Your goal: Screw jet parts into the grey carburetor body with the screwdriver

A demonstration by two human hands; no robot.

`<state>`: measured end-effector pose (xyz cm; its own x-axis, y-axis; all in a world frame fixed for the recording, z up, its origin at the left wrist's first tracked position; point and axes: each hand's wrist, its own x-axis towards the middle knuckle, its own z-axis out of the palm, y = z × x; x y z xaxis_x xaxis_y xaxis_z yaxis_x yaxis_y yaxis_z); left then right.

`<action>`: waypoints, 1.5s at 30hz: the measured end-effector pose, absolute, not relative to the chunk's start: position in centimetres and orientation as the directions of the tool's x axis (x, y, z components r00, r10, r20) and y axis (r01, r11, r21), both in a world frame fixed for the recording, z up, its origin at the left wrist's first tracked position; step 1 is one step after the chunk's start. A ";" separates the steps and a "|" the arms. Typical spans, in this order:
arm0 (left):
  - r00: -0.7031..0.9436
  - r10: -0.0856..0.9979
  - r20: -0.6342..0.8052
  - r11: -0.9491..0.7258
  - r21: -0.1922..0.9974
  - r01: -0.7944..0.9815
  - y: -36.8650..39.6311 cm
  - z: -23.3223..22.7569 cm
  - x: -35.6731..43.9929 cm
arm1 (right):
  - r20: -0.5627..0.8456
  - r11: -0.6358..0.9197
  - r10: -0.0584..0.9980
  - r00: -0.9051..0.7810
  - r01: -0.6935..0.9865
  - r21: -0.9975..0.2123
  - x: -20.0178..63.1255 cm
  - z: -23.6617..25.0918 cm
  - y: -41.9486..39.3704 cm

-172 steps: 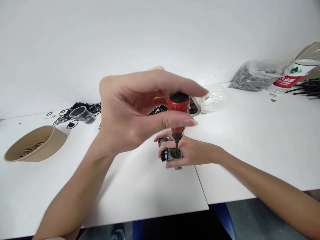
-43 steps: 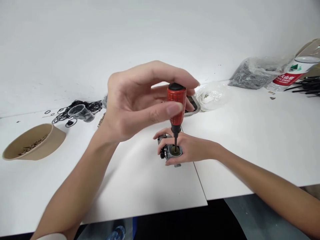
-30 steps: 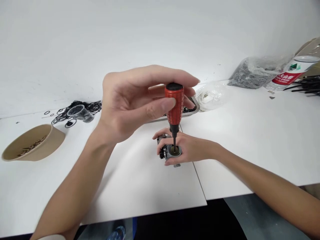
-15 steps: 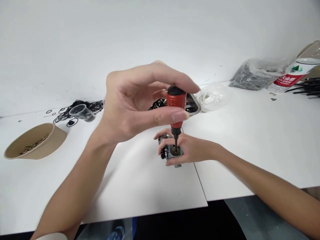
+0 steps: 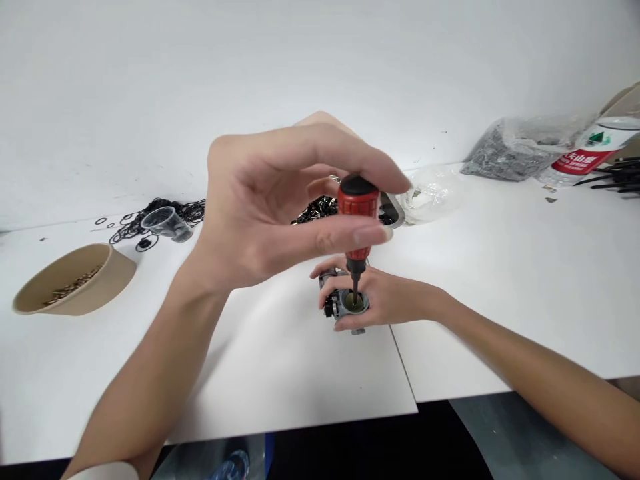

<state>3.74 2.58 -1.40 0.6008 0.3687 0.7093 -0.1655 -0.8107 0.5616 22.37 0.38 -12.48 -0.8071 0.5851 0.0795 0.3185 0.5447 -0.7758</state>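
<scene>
1. Far left, a tan bowl [image 5: 103, 283] holds small brass-coloured pieces.
2. Beyond it, a clear cup [image 5: 167, 225] leans by black rings [image 5: 131, 230].
3. The left hand [image 5: 260, 207] has thumb and index finger closed around the handle of a red screwdriver [image 5: 358, 205], nearly upright.
4. Below, at mid-table, its tip stands inside the round opening of a metal part [image 5: 346, 308].
5. The right hand [image 5: 383, 295], fingers partly spread, grips that part from the right.
6. Far right, a bag of grey pieces [image 5: 505, 153] sits beside a bottle [image 5: 580, 160].
</scene>
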 end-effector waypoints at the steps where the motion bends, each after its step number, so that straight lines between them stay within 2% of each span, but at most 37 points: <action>1: 0.558 0.417 0.718 -0.792 0.588 -0.164 2.6 -1.6 4.0 | 0.077 0.542 0.585 -0.807 0.319 -0.778 22.4 -12.5 0.4; 3: 0.515 0.424 0.745 -0.780 0.590 -0.210 2.8 -1.9 4.3 | 0.083 0.546 0.582 -0.809 0.313 -0.777 22.3 -12.5 0.4; 5: 0.514 0.323 0.795 -0.812 0.511 -0.281 3.2 -2.1 4.4 | 0.092 0.554 0.580 -0.810 0.309 -0.773 22.3 -12.6 0.5; 6: 0.519 0.307 0.797 -0.825 0.495 -0.273 3.4 -2.1 4.4 | 0.096 0.558 0.579 -0.810 0.308 -0.771 22.3 -12.6 0.5; 10: 0.560 0.403 0.724 -0.789 0.585 -0.189 3.0 -1.8 3.8 | 0.090 0.556 0.585 -0.806 0.318 -0.768 22.4 -12.6 0.5; 15: 0.619 0.353 0.702 -0.788 0.580 -0.208 2.7 -1.5 3.6 | 0.069 0.542 0.591 -0.804 0.332 -0.772 22.4 -12.3 0.3; 19: 0.592 0.274 0.758 -0.804 0.518 -0.291 3.1 -1.5 4.1 | 0.046 0.532 0.597 -0.801 0.352 -0.770 22.3 -12.1 0.2; 22: 0.558 0.323 0.764 -0.807 0.531 -0.258 3.1 -1.7 4.5 | 0.049 0.528 0.595 -0.802 0.345 -0.776 22.3 -12.1 0.3; 26: 0.547 0.434 0.716 -0.755 0.620 -0.213 2.5 -1.9 4.4 | 0.065 0.530 0.591 -0.804 0.326 -0.783 22.3 -12.3 0.4; 28: 0.571 0.455 0.683 -0.717 0.661 -0.219 2.2 -1.8 4.2 | 0.073 0.532 0.586 -0.807 0.316 -0.786 22.3 -12.4 0.4; 32: 0.629 0.407 0.662 -0.690 0.674 -0.263 1.9 -1.7 4.0 | 0.090 0.542 0.587 -0.804 0.309 -0.781 22.4 -12.5 0.4; 35: 0.635 0.407 0.656 -0.710 0.665 -0.231 2.1 -1.8 4.1 | 0.095 0.549 0.587 -0.804 0.309 -0.777 22.4 -12.5 0.4; 43: 0.543 0.361 0.758 -0.820 0.536 -0.203 2.8 -2.0 4.8 | 0.072 0.532 0.588 -0.806 0.317 -0.785 22.3 -12.3 0.4; 45: 0.519 0.373 0.769 -0.810 0.543 -0.221 2.7 -2.0 4.9 | 0.080 0.532 0.584 -0.808 0.307 -0.789 22.3 -12.2 0.4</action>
<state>4.86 2.68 -2.00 0.5193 0.3734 0.7687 -0.2214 -0.8100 0.5430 22.30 0.39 -12.22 -0.8078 0.5841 0.0797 0.3071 0.5324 -0.7888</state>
